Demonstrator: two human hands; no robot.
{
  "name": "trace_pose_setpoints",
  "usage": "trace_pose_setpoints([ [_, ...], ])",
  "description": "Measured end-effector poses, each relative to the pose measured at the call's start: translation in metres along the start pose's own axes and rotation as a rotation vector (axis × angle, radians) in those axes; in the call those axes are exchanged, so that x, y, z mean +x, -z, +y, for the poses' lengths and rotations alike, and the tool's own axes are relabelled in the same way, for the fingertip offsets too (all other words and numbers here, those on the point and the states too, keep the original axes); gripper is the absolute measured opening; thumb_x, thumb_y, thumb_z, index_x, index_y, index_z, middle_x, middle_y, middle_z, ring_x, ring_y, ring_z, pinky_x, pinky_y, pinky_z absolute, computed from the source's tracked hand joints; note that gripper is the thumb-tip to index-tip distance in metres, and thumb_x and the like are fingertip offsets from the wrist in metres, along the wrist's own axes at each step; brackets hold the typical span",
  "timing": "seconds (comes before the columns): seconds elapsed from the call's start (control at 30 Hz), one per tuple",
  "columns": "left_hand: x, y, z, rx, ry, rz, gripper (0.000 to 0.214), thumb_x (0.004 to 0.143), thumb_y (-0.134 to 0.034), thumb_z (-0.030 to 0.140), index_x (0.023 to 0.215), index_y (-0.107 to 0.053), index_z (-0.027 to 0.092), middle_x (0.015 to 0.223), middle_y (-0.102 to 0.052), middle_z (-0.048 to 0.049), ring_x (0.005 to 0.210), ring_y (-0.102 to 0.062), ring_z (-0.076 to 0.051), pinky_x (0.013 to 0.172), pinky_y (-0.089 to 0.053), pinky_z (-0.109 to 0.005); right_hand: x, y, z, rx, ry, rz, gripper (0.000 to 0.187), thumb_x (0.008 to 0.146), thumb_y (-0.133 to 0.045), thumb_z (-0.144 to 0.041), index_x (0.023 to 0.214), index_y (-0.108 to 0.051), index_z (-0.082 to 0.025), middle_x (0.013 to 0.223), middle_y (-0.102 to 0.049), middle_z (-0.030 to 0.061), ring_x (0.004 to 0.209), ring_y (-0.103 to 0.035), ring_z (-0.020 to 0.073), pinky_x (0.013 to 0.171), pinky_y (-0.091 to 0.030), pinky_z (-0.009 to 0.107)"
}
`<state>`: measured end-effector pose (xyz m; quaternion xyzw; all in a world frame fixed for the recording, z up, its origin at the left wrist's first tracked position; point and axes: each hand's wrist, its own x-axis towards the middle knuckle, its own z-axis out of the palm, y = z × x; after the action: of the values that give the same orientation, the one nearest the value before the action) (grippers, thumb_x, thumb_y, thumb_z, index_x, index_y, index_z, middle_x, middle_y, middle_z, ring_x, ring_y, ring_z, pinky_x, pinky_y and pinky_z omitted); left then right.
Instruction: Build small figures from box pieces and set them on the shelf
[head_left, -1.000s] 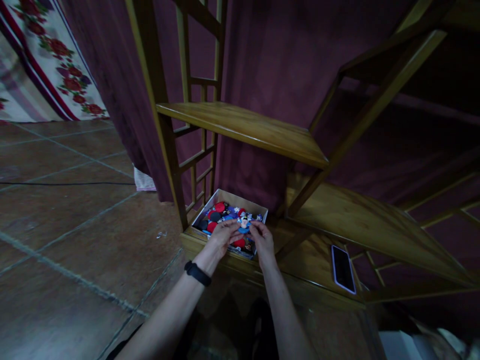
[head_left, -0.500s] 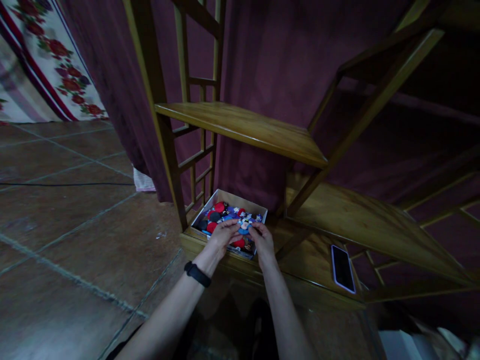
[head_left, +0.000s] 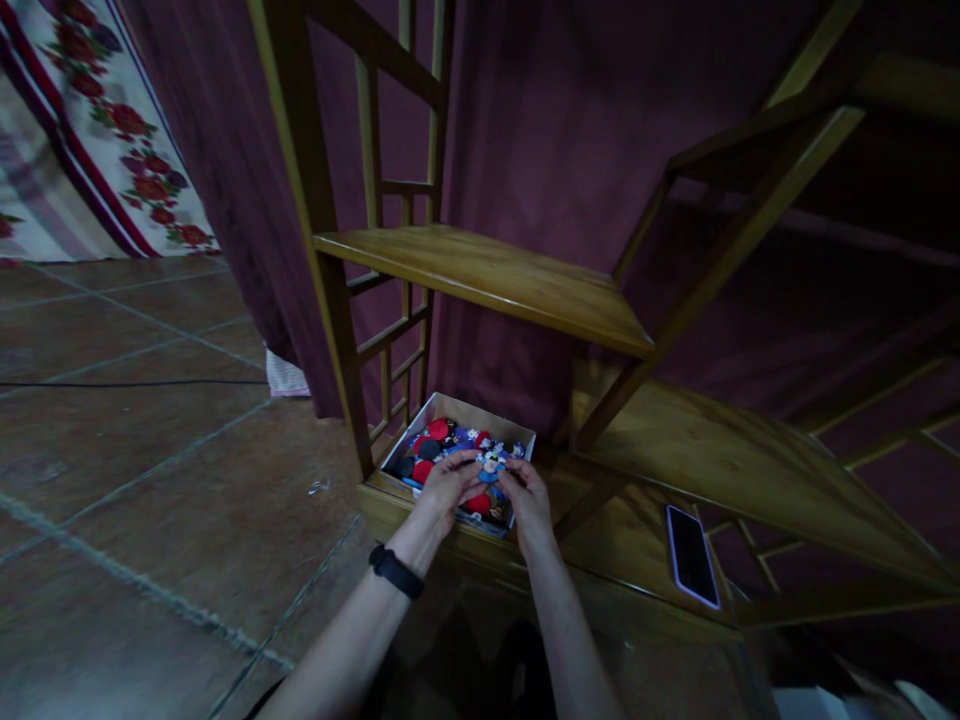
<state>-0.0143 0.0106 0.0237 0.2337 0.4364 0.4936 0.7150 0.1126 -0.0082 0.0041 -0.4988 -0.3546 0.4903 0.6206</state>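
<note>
The left hand [head_left: 445, 486] and right hand [head_left: 527, 494] are pinching a small cartoon figure [head_left: 491, 466] between them, holding it over the cardboard box [head_left: 487, 421]. I'm thinking that light fingertip hold could be slipping, dropping it among the red and dark pieces [head_left: 438, 429] below. It's showing blue underneath, whitish above, finer details blurring.

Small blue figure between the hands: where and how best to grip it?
Pinch the small blue figure by its left and right edges, probably from the near side, as the left hand and right hand do: it is small, and edge grips leave its front visible.
</note>
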Motion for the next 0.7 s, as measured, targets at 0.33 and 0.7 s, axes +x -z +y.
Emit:
trace_pose_setpoints([
  [0.33,-0.007,0.0,0.006,-0.006,-0.12,-0.134,0.031,0.052,-0.08,0.015,0.08,-0.067,0.012,0.079,-0.07,-0.0058,0.072,-0.064,-0.015,0.071,-0.049,-0.025,-0.002,-0.003,-0.001,0.109,-0.026,-0.02,0.025,0.061,-0.069,-0.028,0.085,-0.065,-0.022,0.09,-0.066,-0.0002,0.084,-0.061,0.0174,0.075,-0.05,0.031],
  [0.7,-0.002,0.004,0.005,-0.015,-0.172,-0.171,0.029,0.051,-0.079,0.013,0.077,-0.067,0.011,0.077,-0.07,-0.0064,0.07,-0.063,-0.014,0.071,-0.048,-0.025,-0.001,-0.012,0.001,0.141,0.063,0.02,0.026,0.062,-0.068,-0.026,0.087,-0.066,-0.021,0.092,-0.066,0.0009,0.085,-0.059,0.017,0.077,-0.048,0.031],
])
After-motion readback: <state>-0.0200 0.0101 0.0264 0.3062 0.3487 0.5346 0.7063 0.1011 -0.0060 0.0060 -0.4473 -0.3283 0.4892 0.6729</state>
